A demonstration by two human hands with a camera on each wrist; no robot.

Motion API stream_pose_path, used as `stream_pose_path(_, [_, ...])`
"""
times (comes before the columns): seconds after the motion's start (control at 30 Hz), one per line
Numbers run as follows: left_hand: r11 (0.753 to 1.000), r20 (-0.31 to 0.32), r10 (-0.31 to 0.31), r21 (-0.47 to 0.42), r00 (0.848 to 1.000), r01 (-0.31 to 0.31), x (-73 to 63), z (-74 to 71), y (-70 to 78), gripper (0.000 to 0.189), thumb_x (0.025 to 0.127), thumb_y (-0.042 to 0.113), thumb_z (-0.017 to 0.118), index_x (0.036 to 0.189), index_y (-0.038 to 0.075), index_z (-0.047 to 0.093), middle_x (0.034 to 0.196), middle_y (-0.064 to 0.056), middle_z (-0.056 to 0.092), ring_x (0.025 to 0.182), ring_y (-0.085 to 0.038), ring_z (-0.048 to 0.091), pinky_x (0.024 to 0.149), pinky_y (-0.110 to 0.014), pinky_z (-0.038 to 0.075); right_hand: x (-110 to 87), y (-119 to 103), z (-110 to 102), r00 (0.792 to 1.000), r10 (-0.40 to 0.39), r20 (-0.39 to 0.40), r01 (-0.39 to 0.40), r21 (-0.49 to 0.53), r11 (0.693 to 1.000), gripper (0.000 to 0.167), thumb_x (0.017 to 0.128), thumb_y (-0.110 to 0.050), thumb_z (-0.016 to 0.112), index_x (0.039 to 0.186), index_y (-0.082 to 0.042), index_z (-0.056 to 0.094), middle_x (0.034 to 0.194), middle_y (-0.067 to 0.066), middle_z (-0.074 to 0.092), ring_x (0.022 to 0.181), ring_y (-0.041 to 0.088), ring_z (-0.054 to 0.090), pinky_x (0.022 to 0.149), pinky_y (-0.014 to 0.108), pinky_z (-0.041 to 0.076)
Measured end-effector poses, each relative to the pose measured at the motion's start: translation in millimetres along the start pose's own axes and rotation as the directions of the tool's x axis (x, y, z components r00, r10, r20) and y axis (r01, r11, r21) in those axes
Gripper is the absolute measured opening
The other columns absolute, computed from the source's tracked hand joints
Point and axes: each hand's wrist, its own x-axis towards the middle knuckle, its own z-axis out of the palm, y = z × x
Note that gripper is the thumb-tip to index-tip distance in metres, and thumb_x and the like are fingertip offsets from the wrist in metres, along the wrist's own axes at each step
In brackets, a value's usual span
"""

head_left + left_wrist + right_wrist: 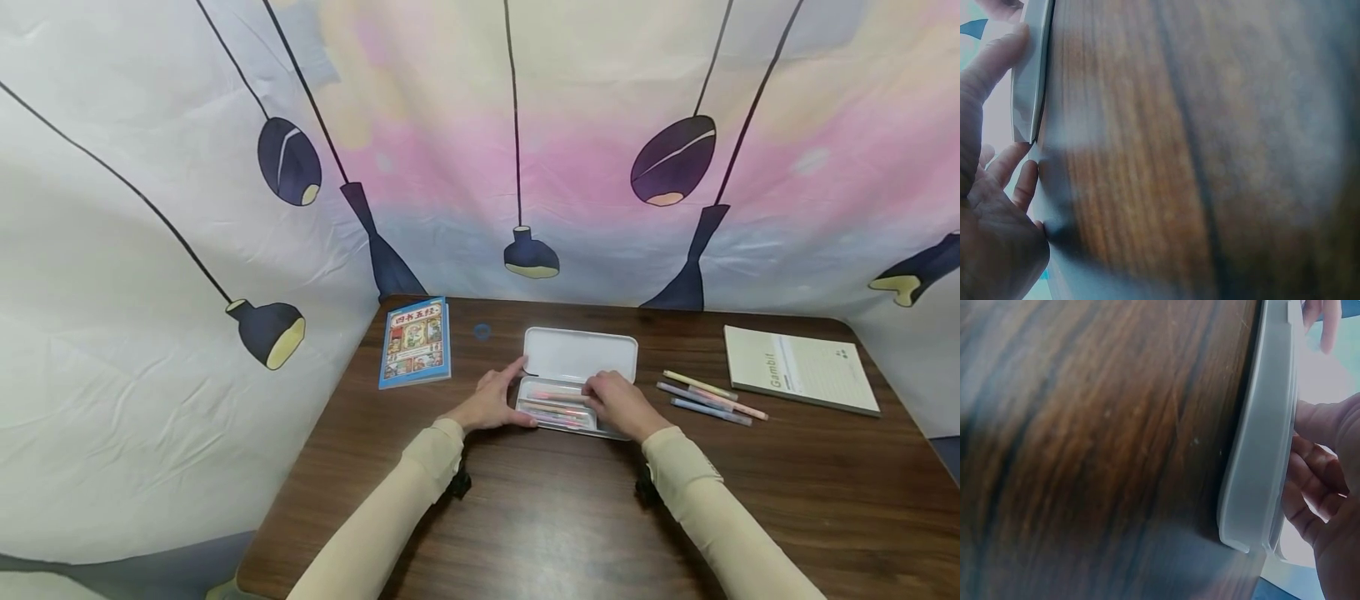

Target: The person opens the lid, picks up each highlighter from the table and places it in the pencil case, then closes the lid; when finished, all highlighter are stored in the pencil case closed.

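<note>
Fingers (513,369), left, wide against pencil case (577,354)

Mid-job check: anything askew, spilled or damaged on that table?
Nothing looks spilled or damaged. The loose pens right of the open case lie jumbled at uneven angles beside the notebook, slightly untidy against those roughly parallel inside.

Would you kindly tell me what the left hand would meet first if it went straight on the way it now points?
The left hand would most likely meet the left end of the open white pencil case, right in front of its palm, though the remaining gap is hard to judge.
</note>
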Motion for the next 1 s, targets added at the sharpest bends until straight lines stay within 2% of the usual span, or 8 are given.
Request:
stream_pose_path(0.17, [1.0, 0.004, -0.001, -0.002, 1.0, 0.001, 1.3, 1.3, 1.7, 0.118, 0.08, 0.047, 0.091, 0.171, 0.028, 0.019, 0.161, 0.0, 0.048, 0.138, -0.03, 0.037, 0.121, -0.059, 0.027, -4.9, 4, -3, 1.0, -0.005, -0.009, 0.005, 0.014, 1.0, 0.006, 0.092, -0.006, 0.08, 0.091, -0.005, 0.074, 0.087, 0.005, 0.066, 0.085, 0.027, 0.061, 0.077, 0.048, 0.055])
stream_pose_path(0.27, [1.0, 0.007, 0.001, -0.005, 1.0, -0.001, 1.7, 2.4, 2.9, 0.117, 0.08, 0.047, 0.091, 0.171, 0.027, 0.019, 0.162, -0.001, 0.047, 0.138, -0.03, 0.037, 0.121, -0.059, 0.027, -10.4, 6, -8, 1.0, 0.028, 0.002, -0.028, 0.022, 0.999, 0.005, 0.094, -0.007, 0.078, 0.098, -0.004, 0.076, 0.093, 0.008, 0.068, 0.092, 0.03, 0.064, 0.082, 0.051, 0.056])
stream_pose_path(0.37, [1.0, 0.008, -0.004, -0.01, 1.0, 0.004, 1.3, 3.2, 4.3, 0.117, 0.08, 0.047, 0.091, 0.171, 0.028, 0.019, 0.164, -0.003, 0.044, 0.139, -0.032, 0.037, 0.12, -0.061, 0.028, -18.8, 11, -17, 0.998, 0.062, 0.013, -0.062, 0.034, 0.997, 0.009, 0.095, -0.005, 0.076, 0.102, -0.001, 0.077, 0.098, 0.01, 0.07, 0.097, 0.033, 0.065, 0.086, 0.053, 0.056])
stream_pose_path(0.57, [1.0, 0.0, 0.001, -0.016, 1.0, -0.001, 1.3, 2.5, 3.9, 0.119, 0.079, 0.046, 0.092, 0.171, 0.028, 0.018, 0.164, -0.004, 0.044, 0.138, -0.032, 0.037, 0.119, -0.061, 0.029, -37.8, 30, -42, 0.993, 0.117, -0.016, -0.116, 0.073, 0.991, 0.009, 0.094, -0.002, 0.075, 0.102, 0.002, 0.077, 0.097, 0.014, 0.071, 0.096, 0.036, 0.065, 0.089, 0.057, 0.053])
stream_pose_path(0.77, [1.0, -0.004, 0.006, -0.001, 1.0, -0.006, 1.9, 1.6, 1.8, 0.12, 0.079, 0.047, 0.092, 0.171, 0.027, 0.018, 0.162, -0.002, 0.047, 0.137, -0.031, 0.038, 0.119, -0.06, 0.029, -71.1, 61, -61, 0.975, 0.219, -0.035, -0.217, 0.04, 0.975, 0.012, 0.095, -0.004, 0.073, 0.105, 0.003, 0.076, 0.103, 0.019, 0.071, 0.104, 0.045, 0.063, 0.09, 0.063, 0.05])
stream_pose_path(1.0, [1.0, -0.015, 0.004, 0.017, 1.0, -0.003, 1.7, -0.5, -0.1, 0.12, 0.078, 0.048, 0.093, 0.171, 0.026, 0.019, 0.16, 0.0, 0.049, 0.137, -0.029, 0.038, 0.12, -0.057, 0.029, -117.4, 94, -76, 0.935, 0.354, 0.014, -0.354, 0.028, 0.935, 0.015, 0.094, -0.006, 0.075, 0.105, 0.004, 0.072, 0.101, 0.021, 0.066, 0.1, 0.046, 0.062, 0.083, 0.066, 0.049])
